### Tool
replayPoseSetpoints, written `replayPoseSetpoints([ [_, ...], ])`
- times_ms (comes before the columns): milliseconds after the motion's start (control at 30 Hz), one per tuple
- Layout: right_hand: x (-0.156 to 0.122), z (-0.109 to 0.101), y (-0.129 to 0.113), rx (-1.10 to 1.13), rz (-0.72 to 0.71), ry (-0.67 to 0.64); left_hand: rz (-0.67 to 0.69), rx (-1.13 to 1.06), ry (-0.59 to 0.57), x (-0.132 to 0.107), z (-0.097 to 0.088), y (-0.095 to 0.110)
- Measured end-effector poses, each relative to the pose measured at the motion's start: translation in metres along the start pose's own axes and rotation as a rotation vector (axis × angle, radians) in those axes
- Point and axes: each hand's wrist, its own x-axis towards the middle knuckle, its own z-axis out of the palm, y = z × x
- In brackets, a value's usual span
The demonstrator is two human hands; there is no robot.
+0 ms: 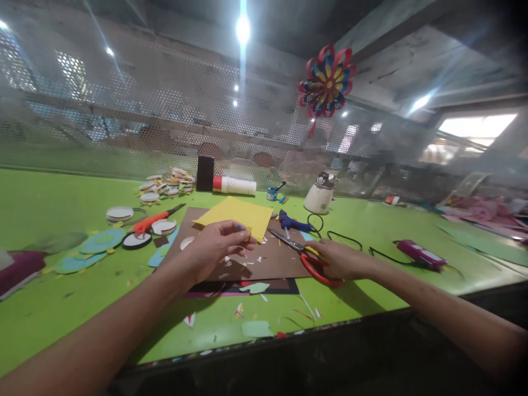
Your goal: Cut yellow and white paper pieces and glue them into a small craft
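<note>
from over here i see the left hand [218,242] pinching a tiny yellow paper bit [248,233] above a flat brown sheet [284,265], right hand [344,261] closed round red-handled metal scissors [307,265], blades by the flat yellow paper sheet [235,213].

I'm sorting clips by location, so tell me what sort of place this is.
Probably a paper-craft workspace: the right hand holds scissors, and yellow paper and a blue glue gun lie on a green table.

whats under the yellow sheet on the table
A brown sheet shows beyond the edges of the yellow sheet, which lies over it. Anything else directly beneath the yellow is covered.
</note>
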Motion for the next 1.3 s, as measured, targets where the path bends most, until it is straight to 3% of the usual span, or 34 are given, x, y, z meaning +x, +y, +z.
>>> replayPoseSetpoints([
  [267,-0.002,-0.001,-0.005,0.023,0.079,-0.008,0.045,-0.051,-0.070,0.001,-0.002,-0.004],
  [500,-0.012,-0.005,-0.003,0.062,0.054,-0.042,0.049,-0.076,-0.065,0.003,-0.004,-0.008],
  [667,-0.019,-0.010,0.005,0.181,0.121,-0.010,0.050,-0.098,-0.048,0.005,-0.006,-0.008],
  [867,-0.051,-0.012,0.011,0.268,0.102,-0.056,0.085,-0.115,-0.010,0.004,-0.005,-0.003],
  [1000,-0.078,-0.019,0.007,0.533,0.002,-0.044,0.108,-0.151,-0.012,0.003,-0.002,0.000],
  [1100,-0.081,-0.029,-0.010,0.830,-0.163,0.021,0.142,-0.174,-0.009,0.004,-0.003,0.001],
  [1167,-0.070,-0.035,-0.028,0.994,-0.249,0.059,0.204,-0.156,-0.014,0.005,-0.006,0.002],
  [1300,-0.028,-0.038,-0.071,1.336,-0.244,0.119,0.380,0.050,0.046,0.005,-0.012,0.006],
])
